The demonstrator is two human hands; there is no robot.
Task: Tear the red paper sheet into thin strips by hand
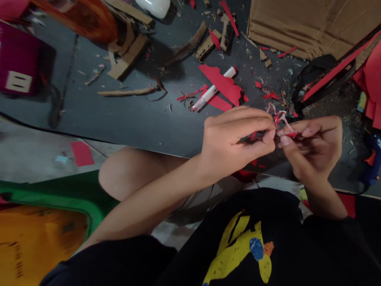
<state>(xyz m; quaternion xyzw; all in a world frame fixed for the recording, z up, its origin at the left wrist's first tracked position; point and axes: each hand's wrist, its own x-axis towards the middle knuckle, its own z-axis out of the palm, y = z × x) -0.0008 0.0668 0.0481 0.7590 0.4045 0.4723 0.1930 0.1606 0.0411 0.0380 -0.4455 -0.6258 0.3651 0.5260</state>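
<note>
My left hand (238,137) pinches at a thin, crumpled red-and-white strip (284,121), thumb and index fingertips together. On the right, my right hand (317,145) holds the same strip between thumb and fingers, palm turned inward. The fingertips of both hands almost touch over the near edge of the dark table (119,115). What the strip is made of cannot be made out. Just beyond my left hand lie a white marker (212,89) with a red cap and a torn piece of red paper (223,83) resting across it.
Cardboard scraps (127,57) and red paper bits litter the table. A cardboard sheet (312,26) lies at the back right, a purple box (19,59) at the left. A blue tool (372,159) sits at the right edge. A green and orange plastic chair (44,230) stands lower left.
</note>
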